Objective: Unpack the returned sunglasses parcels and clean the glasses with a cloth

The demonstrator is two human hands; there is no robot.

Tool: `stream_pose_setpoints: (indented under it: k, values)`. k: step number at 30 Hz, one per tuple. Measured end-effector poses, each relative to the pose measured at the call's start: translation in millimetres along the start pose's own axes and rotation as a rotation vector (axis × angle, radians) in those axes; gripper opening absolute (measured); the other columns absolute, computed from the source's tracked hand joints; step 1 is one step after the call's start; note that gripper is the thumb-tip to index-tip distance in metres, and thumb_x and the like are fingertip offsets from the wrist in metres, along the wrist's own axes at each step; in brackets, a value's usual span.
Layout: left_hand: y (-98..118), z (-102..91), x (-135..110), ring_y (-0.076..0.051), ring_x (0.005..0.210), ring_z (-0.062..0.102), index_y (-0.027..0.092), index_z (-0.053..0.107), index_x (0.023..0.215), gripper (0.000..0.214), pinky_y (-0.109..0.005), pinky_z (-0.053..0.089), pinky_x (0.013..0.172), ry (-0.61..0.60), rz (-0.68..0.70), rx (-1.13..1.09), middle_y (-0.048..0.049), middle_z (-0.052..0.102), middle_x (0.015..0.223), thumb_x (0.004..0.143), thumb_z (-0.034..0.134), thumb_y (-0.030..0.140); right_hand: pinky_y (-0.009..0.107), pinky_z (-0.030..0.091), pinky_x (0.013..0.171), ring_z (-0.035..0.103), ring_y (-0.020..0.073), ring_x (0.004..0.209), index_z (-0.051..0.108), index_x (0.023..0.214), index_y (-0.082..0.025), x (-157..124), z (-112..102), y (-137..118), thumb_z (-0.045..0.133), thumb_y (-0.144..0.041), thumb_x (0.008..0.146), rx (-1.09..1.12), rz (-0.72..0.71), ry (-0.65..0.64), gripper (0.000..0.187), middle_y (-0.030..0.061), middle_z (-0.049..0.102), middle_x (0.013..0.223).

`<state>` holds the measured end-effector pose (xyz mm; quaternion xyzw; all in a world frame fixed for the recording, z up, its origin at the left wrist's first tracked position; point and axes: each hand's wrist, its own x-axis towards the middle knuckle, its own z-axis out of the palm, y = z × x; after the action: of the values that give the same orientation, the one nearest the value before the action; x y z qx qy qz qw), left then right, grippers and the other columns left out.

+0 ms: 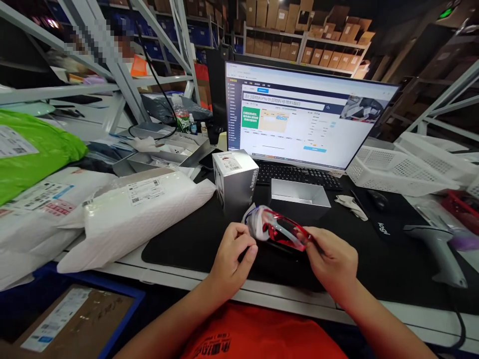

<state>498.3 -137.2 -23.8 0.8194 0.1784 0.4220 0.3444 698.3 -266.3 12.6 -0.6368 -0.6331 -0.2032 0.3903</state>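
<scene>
My right hand (333,254) pinches the right end of a shiny red, frame-like item (286,232) with a see-through middle, perhaps eyewear; its exact kind is unclear. A blurred whitish wrap (255,223) with a blue edge covers its left end. Fingers curled, my left hand (234,257) is closed at the edge of that wrap, and what lies between the fingertips is too small to make out. Behind the item stands an upright grey-and-white box (235,179). To its right lies an open silvery box part (299,194) with nothing visible inside.
A monitor (299,119) and keyboard (299,174) stand behind the boxes. White padded parcels (138,214) and a green bag (33,149) lie left. At right are a barcode scanner (434,244), a mouse (377,199), crumpled paper (352,206) and white baskets (396,164).
</scene>
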Motion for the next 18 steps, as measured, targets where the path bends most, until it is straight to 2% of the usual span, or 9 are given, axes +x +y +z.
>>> stream_pose_setpoints:
  k: [3, 4, 5, 7, 10, 12, 14, 16, 18]
  values:
    - [5.8, -20.5, 32.0, -0.018, 0.088, 0.054, 0.020, 0.056, 0.085, 0.022, -0.030, 0.043, 0.080, 0.007, -0.007, 0.023, -0.0042, 0.055, 0.090, 0.101, 0.043, 0.022, 0.029, 0.065, 0.085, 0.077, 0.0199, 0.095, 0.069, 0.119, -0.019, -6.0, 2.2, 3.0, 0.053, -0.003, 0.093, 0.052, -0.171, -0.042, 0.035, 0.0106, 0.079, 0.107]
    - [9.4, -26.9, 48.0, -0.018, 0.090, 0.055, 0.019, 0.058, 0.089, 0.021, -0.030, 0.043, 0.082, -0.036, 0.002, 0.048, -0.0046, 0.057, 0.093, 0.102, 0.042, 0.024, 0.030, 0.065, 0.086, 0.077, 0.0201, 0.098, 0.067, 0.123, -0.018, -8.0, 1.6, 4.3, 0.052, -0.002, 0.093, 0.054, -0.217, -0.072, 0.038, 0.0127, 0.078, 0.112]
    - [13.5, -31.7, 65.3, -0.018, 0.088, 0.056, 0.019, 0.059, 0.090, 0.022, -0.030, 0.043, 0.082, -0.112, 0.025, 0.079, -0.0041, 0.059, 0.091, 0.102, 0.042, 0.026, 0.030, 0.065, 0.087, 0.076, 0.0205, 0.101, 0.065, 0.127, -0.018, -9.8, 0.3, 5.6, 0.052, -0.001, 0.093, 0.047, -0.252, -0.099, 0.040, 0.0147, 0.076, 0.116]
    - [21.5, -34.9, 98.7, -0.017, 0.080, 0.057, 0.020, 0.061, 0.087, 0.019, -0.029, 0.042, 0.074, -0.372, 0.047, 0.165, -0.0025, 0.061, 0.087, 0.099, 0.051, 0.030, 0.031, 0.064, 0.087, 0.074, 0.0221, 0.107, 0.061, 0.133, -0.015, -12.8, -3.3, 8.4, 0.052, 0.000, 0.093, 0.016, -0.306, -0.157, 0.043, 0.0180, 0.073, 0.122]
    - [28.3, -22.5, 132.2, -0.017, 0.068, 0.054, 0.020, 0.061, 0.073, 0.020, -0.027, 0.036, 0.062, -0.692, 0.084, 0.382, -0.0014, 0.061, 0.079, 0.080, 0.075, 0.033, 0.033, 0.063, 0.091, 0.069, 0.0239, 0.118, 0.057, 0.139, -0.013, -15.0, -8.9, 11.0, 0.050, -0.002, 0.095, -0.009, -0.355, -0.211, 0.046, 0.0193, 0.069, 0.130]
    - [27.8, -8.6, 140.0, -0.017, 0.062, 0.052, 0.021, 0.058, 0.063, 0.026, -0.027, 0.033, 0.057, -0.776, 0.090, 0.542, -0.0010, 0.059, 0.069, 0.066, 0.084, 0.027, 0.033, 0.063, 0.092, 0.069, 0.0234, 0.119, 0.055, 0.142, -0.015, -14.6, -11.2, 11.0, 0.048, -0.003, 0.096, -0.016, -0.353, -0.215, 0.048, 0.0177, 0.069, 0.131]
    - [24.9, 2.8, 140.5, -0.018, 0.057, 0.052, 0.021, 0.054, 0.055, 0.028, -0.027, 0.031, 0.055, -0.788, 0.079, 0.643, -0.0010, 0.055, 0.059, 0.060, 0.081, 0.014, 0.032, 0.063, 0.089, 0.070, 0.0228, 0.116, 0.055, 0.142, -0.017, -12.0, -11.7, 9.6, 0.048, -0.004, 0.097, -0.026, -0.352, -0.196, 0.047, 0.0166, 0.071, 0.128]
    - [23.2, 8.4, 139.8, -0.018, 0.056, 0.053, 0.021, 0.055, 0.054, 0.024, -0.028, 0.030, 0.054, -0.780, 0.085, 0.627, -0.0020, 0.056, 0.058, 0.065, 0.073, 0.008, 0.031, 0.064, 0.085, 0.072, 0.0235, 0.112, 0.057, 0.138, -0.014, -6.7, -10.5, 7.5, 0.049, -0.004, 0.096, -0.032, -0.374, -0.174, 0.044, 0.0182, 0.072, 0.124]
    - [25.3, 8.3, 142.2, -0.018, 0.059, 0.057, 0.022, 0.062, 0.063, 0.018, -0.028, 0.032, 0.054, -0.847, 0.116, 0.468, -0.0023, 0.063, 0.065, 0.076, 0.065, 0.011, 0.032, 0.064, 0.083, 0.073, 0.0236, 0.108, 0.060, 0.132, -0.012, 1.0, -8.1, 5.2, 0.048, -0.003, 0.096, -0.023, -0.366, -0.171, 0.039, 0.0190, 0.074, 0.120]
